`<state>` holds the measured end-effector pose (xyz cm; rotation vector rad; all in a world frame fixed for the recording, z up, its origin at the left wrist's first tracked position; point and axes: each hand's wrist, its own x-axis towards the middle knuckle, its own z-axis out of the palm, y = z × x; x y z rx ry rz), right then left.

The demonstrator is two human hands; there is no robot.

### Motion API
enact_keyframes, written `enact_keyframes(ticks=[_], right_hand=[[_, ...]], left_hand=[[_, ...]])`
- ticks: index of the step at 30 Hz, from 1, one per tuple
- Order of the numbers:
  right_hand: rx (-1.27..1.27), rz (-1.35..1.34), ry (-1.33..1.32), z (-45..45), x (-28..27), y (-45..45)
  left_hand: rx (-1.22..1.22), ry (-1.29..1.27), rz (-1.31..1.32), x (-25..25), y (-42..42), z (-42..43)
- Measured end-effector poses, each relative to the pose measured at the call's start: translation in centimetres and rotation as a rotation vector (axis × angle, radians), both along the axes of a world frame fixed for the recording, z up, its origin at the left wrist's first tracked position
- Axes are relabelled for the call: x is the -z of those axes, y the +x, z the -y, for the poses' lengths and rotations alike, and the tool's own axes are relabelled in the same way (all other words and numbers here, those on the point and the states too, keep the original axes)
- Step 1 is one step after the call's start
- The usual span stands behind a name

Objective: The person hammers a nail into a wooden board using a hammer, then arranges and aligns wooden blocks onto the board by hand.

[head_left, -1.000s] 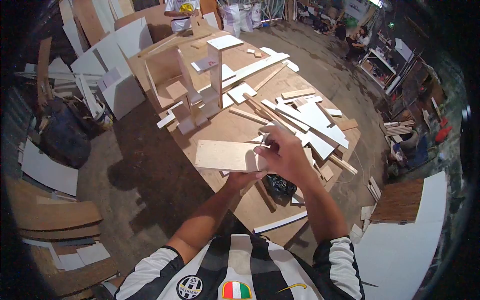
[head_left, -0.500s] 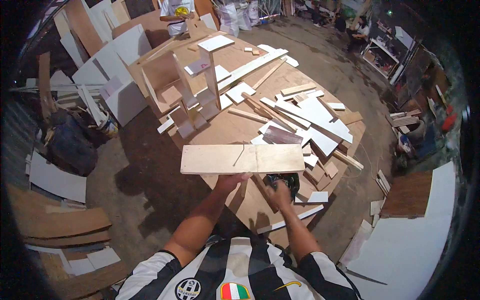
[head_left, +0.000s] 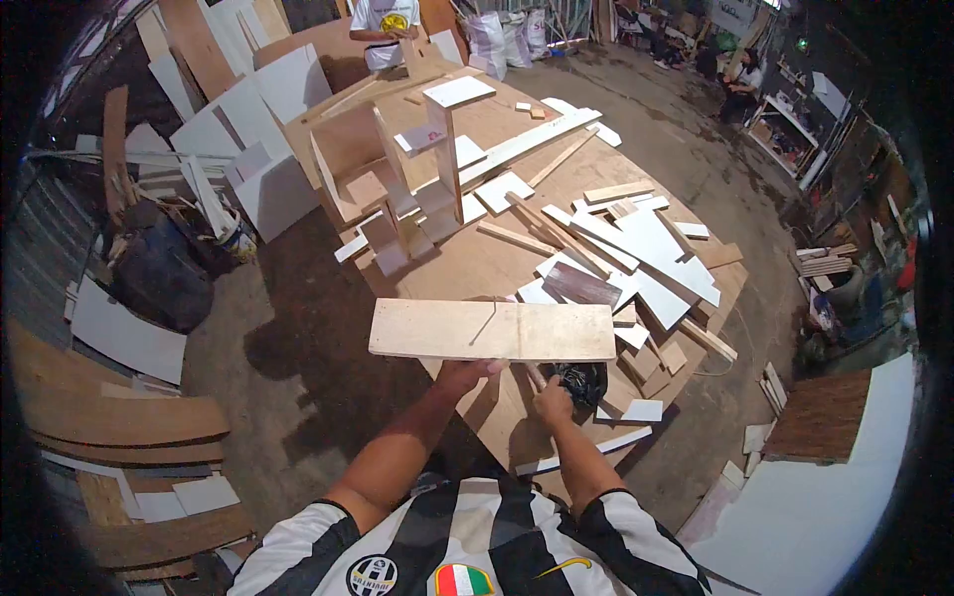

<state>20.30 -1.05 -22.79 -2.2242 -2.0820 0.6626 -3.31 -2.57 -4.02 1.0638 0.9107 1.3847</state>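
Note:
A pale wooden board (head_left: 437, 328) is held up level in front of me, above the near part of the table. My left hand (head_left: 475, 374) grips it from below, with the thumb along the lower edge and the other fingers mostly hidden. A thin dark bent line marks the board's face; whether it is a nail's shadow or something else I cannot tell. My right hand (head_left: 553, 400) is closed around a slim wooden handle (head_left: 537, 376), whose far end goes out of sight behind the board. Just right of that hand sits a black plastic bag (head_left: 584, 383).
White and bare wood offcuts (head_left: 636, 248) cover the right side of the plywood table (head_left: 497, 417). Box-like wooden pieces (head_left: 348, 164) stand at its left. Beyond, a person in a white shirt (head_left: 386, 22) stands working. White panels (head_left: 825, 497) lie at the right.
My right hand has come away from the black bag toward the left, and a handle now shows in it. The board stays in my left hand. The whole view has shifted slightly.

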Motion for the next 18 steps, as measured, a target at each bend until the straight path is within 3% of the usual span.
enact_keyframes(ticks=[2,5,7,9,10,11,13,18], right_hand=[[0.021,-0.012,-0.065,-0.1,-4.5,0.4],[-0.140,-0.329,-0.132,-0.2,-8.3,2.9],[0.132,-0.683,-0.039,-0.4,-10.8,5.0],[0.039,-0.803,0.210,-1.1,-12.0,8.8],[0.130,-0.798,0.118,-1.0,-16.1,10.1],[0.221,-0.791,0.027,-0.5,-21.9,11.0],[0.280,-0.898,0.106,0.1,-29.6,12.1],[0.036,-0.954,0.232,1.1,-39.7,14.3]], left_hand=[[0.034,-0.010,0.064,-1.5,0.3,0.2],[0.055,0.049,0.128,-1.6,0.7,0.2],[0.065,0.117,0.135,-1.9,0.7,-0.1],[0.057,0.211,0.142,-4.2,1.1,-0.3],[0.046,0.280,0.144,-5.2,1.4,-0.3],[0.044,0.280,0.149,-3.2,1.4,-0.6],[0.099,0.146,0.058,2.6,1.4,-1.9],[0.095,0.246,0.211,-4.8,2.5,-0.7]])
